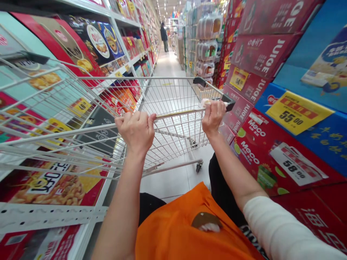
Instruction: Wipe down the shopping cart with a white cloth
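Observation:
A metal wire shopping cart (176, 97) stands at an angle across the aisle before me; its basket wires run to the left edge of the view. My left hand (137, 131) is closed around the cart's near top rail, knuckles up. Further right, my right hand (213, 116) grips the same rail near a dark corner piece (229, 102). Something pale pink lies by its fingers, too small to make out. Through the wires the floor shows, and a caster wheel (199, 167) stands on the tiles below.
On the left, shelves hold boxed goods such as a red gift box (58, 39). Stacked juice cartons (251, 54) and red Meco cartons (260, 144) with price tags crowd the right side. Down the tiled aisle (169, 65) a person (164, 37) in dark clothes stands far off.

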The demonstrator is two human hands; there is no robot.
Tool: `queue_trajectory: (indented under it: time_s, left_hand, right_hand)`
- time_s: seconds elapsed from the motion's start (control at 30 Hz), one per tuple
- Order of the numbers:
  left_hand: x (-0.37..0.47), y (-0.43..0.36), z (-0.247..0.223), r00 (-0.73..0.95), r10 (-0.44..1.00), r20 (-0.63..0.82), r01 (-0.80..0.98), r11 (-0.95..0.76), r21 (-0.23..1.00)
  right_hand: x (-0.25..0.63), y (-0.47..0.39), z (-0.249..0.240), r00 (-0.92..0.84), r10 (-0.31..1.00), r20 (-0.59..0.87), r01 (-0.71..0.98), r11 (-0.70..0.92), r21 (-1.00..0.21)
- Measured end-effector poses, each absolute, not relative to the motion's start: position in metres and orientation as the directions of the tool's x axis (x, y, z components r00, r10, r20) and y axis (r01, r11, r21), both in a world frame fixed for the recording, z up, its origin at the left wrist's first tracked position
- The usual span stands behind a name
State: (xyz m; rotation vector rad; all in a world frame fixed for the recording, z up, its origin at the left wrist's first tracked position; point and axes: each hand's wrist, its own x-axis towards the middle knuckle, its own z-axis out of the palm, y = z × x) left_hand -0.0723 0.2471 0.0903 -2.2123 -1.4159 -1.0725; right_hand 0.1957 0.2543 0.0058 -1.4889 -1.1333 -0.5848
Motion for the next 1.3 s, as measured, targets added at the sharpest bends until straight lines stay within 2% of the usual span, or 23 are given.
queue_trajectory:
  time_s: [0.07,0.17,0.27,0.37,0.4,0.5,0.63,0.73,0.77,0.97,1.03,1.13,1.17,1.3]
  left_hand:
    - [-0.066,0.246,0.089,0.232,0.641,0.732,0.877,-0.464,0.128]
    - [-0.057,0.243,0.089,0.235,0.659,0.714,0.89,-0.441,0.113]
    - [-0.059,0.238,0.091,0.28,0.681,0.676,0.886,-0.455,0.092]
    - [-0.086,0.23,0.1,0.325,0.672,0.665,0.862,-0.5,0.084]
    - [-0.1,0.228,0.104,0.29,0.678,0.676,0.872,-0.478,0.106]
    - [-0.144,0.22,0.115,0.04,0.683,0.729,0.934,-0.285,0.215]
    - [-0.171,0.216,0.12,0.044,0.679,0.733,0.939,-0.278,0.201]
    - [-0.165,0.218,0.118,0.037,0.656,0.754,0.945,-0.267,0.187]
    - [-0.162,0.219,0.117,0.037,0.648,0.761,0.949,-0.261,0.176]
    - [-0.156,0.216,0.116,0.042,0.659,0.751,0.954,-0.251,0.166]
    - [-0.155,0.213,0.116,0.032,0.656,0.754,0.952,-0.251,0.178]
    - [-0.155,0.207,0.113,0.027,0.647,0.762,0.951,-0.252,0.18]
    - [-0.154,0.206,0.111,0.026,0.644,0.764,0.95,-0.254,0.182]
    - [-0.151,0.204,0.104,0.037,0.615,0.788,0.946,-0.275,0.17]
  right_hand:
    - [0.156,0.256,0.012,0.513,0.233,0.826,0.835,0.09,-0.543]
    - [0.101,0.256,0.021,0.419,0.331,0.845,0.863,0.145,-0.485]
    - [0.093,0.253,0.022,0.254,0.425,0.869,0.916,0.183,-0.357]
    - [0.14,0.249,0.017,-0.007,0.519,0.855,0.943,0.288,-0.167]
    - [0.161,0.248,0.014,-0.026,0.526,0.85,0.947,0.285,-0.147]
    - [0.217,0.25,0.004,0.12,0.457,0.881,0.962,0.167,-0.218]
    - [0.232,0.263,0.001,0.364,0.312,0.878,0.911,0.075,-0.405]
    - [0.183,0.269,0.012,0.556,0.172,0.813,0.823,0.027,-0.568]
    - [0.158,0.267,0.017,0.569,0.163,0.806,0.812,0.044,-0.582]
    - [0.029,0.242,0.038,0.351,0.382,0.855,0.857,0.237,-0.458]
    - [0.032,0.237,0.036,0.237,0.454,0.859,0.883,0.27,-0.385]
    - [0.081,0.241,0.025,-0.012,0.516,0.856,0.915,0.351,-0.199]
    - [0.102,0.244,0.02,-0.008,0.514,0.858,0.918,0.344,-0.197]
    - [0.16,0.259,0.011,0.296,0.355,0.887,0.907,0.187,-0.378]
